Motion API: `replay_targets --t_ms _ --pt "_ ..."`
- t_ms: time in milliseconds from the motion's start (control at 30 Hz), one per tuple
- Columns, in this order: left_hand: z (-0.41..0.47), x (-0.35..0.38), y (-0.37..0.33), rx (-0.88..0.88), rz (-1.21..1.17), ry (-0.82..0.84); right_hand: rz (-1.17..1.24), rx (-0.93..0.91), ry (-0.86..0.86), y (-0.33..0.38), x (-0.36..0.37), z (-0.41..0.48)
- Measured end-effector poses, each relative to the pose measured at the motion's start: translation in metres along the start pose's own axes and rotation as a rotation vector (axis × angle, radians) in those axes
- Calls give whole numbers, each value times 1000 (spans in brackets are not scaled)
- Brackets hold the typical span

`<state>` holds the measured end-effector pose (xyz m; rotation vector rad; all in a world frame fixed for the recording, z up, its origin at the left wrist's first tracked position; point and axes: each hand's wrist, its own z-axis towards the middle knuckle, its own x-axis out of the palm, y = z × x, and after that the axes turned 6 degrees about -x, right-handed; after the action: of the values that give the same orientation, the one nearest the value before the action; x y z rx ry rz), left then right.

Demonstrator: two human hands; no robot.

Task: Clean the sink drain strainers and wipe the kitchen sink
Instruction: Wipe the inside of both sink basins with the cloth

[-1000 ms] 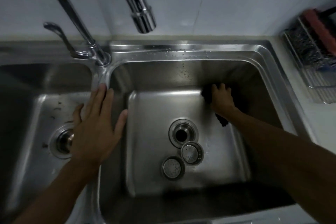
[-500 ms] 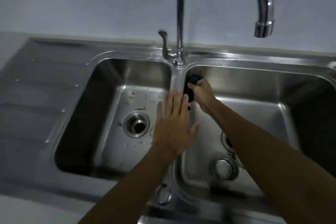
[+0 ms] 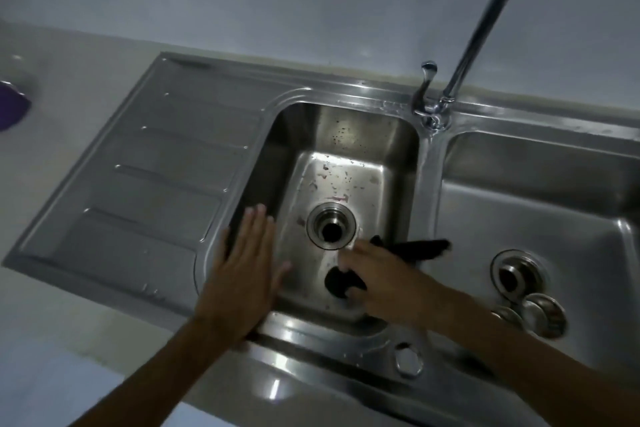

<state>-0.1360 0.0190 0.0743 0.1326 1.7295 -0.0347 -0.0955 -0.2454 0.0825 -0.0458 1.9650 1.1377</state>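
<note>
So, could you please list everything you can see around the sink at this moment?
Stainless steel double sink: one, silver, set in the pale counter.
Left basin: one, floor speckled with dirt, drain open.
Right basin: one, drain open.
Ribbed steel drainboard: one, left of the basins.
Curved chrome faucet: one, behind the divider.
Round metal drain strainers: two, silver, on the right basin floor near its drain.
Dark cleaning cloth: one, black, in the left basin, trailing over the divider.
Purple object: one, far left counter, cut off.
Left hand: flat on the left basin's left rim.
Right hand: pressing the cloth beside the left drain.
</note>
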Motion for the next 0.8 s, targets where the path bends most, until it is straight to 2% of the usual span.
replay_targets --t_ms 67,133,233,300,433,533,700,733,800 --pt "19 -4 46 -76 28 0 -52 24 310 -2 37 44" --pt "46 -5 67 -40 54 -6 -111 8 373 -7 72 82" --pt "85 1 68 16 16 -61 -318 -32 264 -9 114 129" --pt "102 7 65 11 -31 -108 -330 -16 178 -7 133 155" --pt "108 11 66 -5 -112 -187 -455 87 -172 -43 134 188" --pt "108 9 66 -3 -121 -185 -475 221 -309 -79 103 212" --pt "108 5 68 19 -124 -144 -574 411 -342 -126 49 233" --pt "108 4 68 23 -118 -143 -571 483 -369 -136 46 218" --pt "108 3 68 26 -106 -142 -504 711 -538 -145 52 179"
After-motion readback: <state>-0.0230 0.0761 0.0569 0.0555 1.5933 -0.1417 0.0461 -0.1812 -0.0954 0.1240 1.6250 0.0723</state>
